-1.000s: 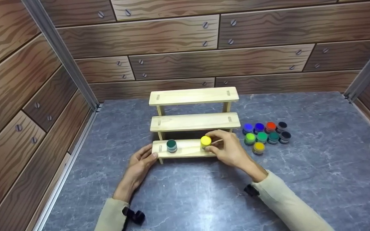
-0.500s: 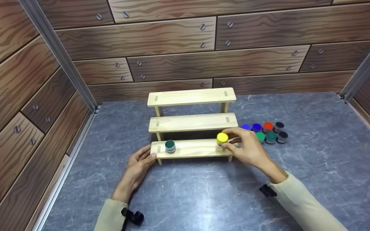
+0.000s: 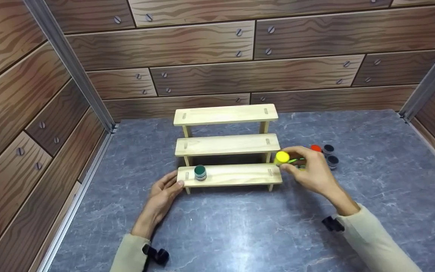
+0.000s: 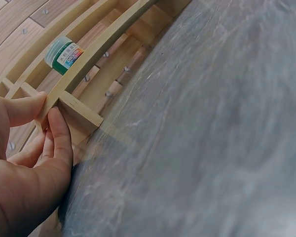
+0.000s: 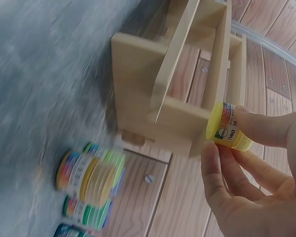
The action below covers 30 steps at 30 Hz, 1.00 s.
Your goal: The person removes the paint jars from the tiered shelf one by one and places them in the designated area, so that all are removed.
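A three-tier wooden display stand [image 3: 236,174] stands on the table. My left hand [image 3: 161,199] pinches the left end of its lowest board, thumb above and fingers below in the left wrist view. On that board, near the left end, sits an upright dark green paint jar [image 3: 200,173], its label showing in the left wrist view [image 4: 64,55]. My right hand [image 3: 313,170] holds a yellow paint jar [image 3: 282,158] between thumb and fingertips, in the air just off the stand's right end. The right wrist view shows this yellow jar [image 5: 226,127] labelled and tilted across the frame.
Right of the stand several paint jars stand grouped on the grey marbled table [image 3: 217,230]. A red jar [image 3: 315,148] and a black jar [image 3: 332,162] show beyond my right hand, which hides others. An ochre-yellow jar [image 5: 86,177] shows below. Wood-patterned walls [image 3: 202,45] enclose the table.
My right hand has carried the yellow jar rightward, from over the lowest board to past its right end, now covering more of the grouped jars. The left hand keeps its grip on the board.
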Each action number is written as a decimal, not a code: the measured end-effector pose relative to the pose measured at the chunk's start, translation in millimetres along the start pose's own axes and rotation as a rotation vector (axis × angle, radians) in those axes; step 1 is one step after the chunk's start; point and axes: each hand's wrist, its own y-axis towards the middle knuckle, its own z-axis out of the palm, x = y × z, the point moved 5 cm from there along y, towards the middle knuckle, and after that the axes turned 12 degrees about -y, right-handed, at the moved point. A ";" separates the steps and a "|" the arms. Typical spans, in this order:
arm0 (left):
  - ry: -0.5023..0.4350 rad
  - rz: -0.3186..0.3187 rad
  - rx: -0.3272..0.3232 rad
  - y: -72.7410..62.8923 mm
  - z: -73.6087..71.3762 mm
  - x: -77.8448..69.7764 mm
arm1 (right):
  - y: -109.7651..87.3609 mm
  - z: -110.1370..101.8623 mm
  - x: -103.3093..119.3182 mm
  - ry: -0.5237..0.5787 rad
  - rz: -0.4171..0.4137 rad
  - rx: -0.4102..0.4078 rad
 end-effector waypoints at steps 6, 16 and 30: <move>-0.009 0.001 0.000 0.9 -0.6 0.9 | -6.6 -12.5 -13.7 -0.003 0.036 -0.005; -0.021 0.002 -0.010 1.5 -1.2 1.2 | -17.9 -24.3 -35.9 -0.058 0.063 -0.013; -0.029 0.005 0.007 -0.4 0.1 0.2 | -31.0 -37.6 -67.3 -0.108 0.117 -0.020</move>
